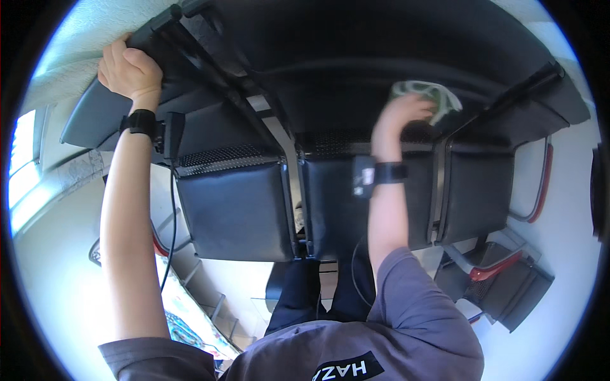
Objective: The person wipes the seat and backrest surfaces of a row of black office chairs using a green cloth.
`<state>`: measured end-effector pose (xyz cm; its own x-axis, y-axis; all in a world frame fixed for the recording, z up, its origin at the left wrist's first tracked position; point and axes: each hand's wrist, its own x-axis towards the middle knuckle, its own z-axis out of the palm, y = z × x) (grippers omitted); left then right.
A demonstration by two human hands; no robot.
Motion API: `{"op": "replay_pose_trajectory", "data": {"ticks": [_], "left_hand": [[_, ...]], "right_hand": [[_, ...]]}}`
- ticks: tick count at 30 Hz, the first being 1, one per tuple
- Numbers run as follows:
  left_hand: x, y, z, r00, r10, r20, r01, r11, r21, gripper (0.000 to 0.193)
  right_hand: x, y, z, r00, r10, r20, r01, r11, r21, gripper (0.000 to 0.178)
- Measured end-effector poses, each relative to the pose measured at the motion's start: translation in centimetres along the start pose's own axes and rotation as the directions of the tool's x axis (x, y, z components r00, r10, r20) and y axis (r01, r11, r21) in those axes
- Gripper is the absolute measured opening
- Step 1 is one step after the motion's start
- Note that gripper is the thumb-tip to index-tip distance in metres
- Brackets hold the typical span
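Observation:
A row of joined black padded chairs [232, 206] with metal frames fills the middle of the view. At the upper left, my left hand [130, 70] is closed around the top edge of the left chair's backrest [181, 76]. My right hand [405, 113], somewhat blurred, holds a pale green cloth [447, 100] with a white edge. It presses the cloth against the middle chair's black backrest [330, 76], toward that panel's right side. Part of the cloth is hidden behind the fingers. Each wrist wears a black strap with a small device.
A red-topped armrest [545, 181] stands at the row's right end. Below it is another dark chair [499, 286] with a red armrest. A table with a patterned cover [190, 317] lies at the lower left. A cable [173, 222] hangs from the left wrist device.

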<state>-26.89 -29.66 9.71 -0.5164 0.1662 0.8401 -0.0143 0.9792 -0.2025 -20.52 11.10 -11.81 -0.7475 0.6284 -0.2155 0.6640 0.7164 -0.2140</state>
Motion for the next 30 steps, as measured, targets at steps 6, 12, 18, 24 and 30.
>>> {"op": "replay_pose_trajectory", "data": {"ticks": [6, 12, 18, 24, 30], "left_hand": [[0.1, 0.9, -0.1, 0.999, -0.033, 0.005, 0.033, 0.999, 0.014, 0.034], [0.2, 0.3, -0.2, 1.0, -0.013, 0.001, 0.013, 1.0, 0.01, 0.032], [0.2, 1.9, 0.3, 0.999, -0.048, 0.012, 0.048, 0.998, -0.027, 0.034], [0.5, 0.8, -0.3, 1.0, -0.026, -0.004, 0.026, 0.999, -0.019, 0.037], [0.0, 0.4, -0.6, 0.999, -0.03, 0.045, 0.027, 0.998, 0.064, 0.051]], "right_hand": [[-15.7, -10.5, 1.1, 0.988, 0.102, -0.118, 0.042, 0.556, 0.83, 0.061], [-22.0, -11.7, 5.7, 0.994, 0.044, 0.097, -0.106, 0.469, 0.877, 0.054], [-19.6, -8.4, 12.0, 0.876, 0.204, 0.437, -0.382, -0.259, 0.887, 0.053], [-11.8, -1.4, 9.3, 0.957, 0.192, 0.219, -0.235, 0.067, 0.97, 0.067], [-5.1, 3.4, 3.7, 0.962, 0.246, 0.119, -0.184, 0.262, 0.947, 0.066]]}}
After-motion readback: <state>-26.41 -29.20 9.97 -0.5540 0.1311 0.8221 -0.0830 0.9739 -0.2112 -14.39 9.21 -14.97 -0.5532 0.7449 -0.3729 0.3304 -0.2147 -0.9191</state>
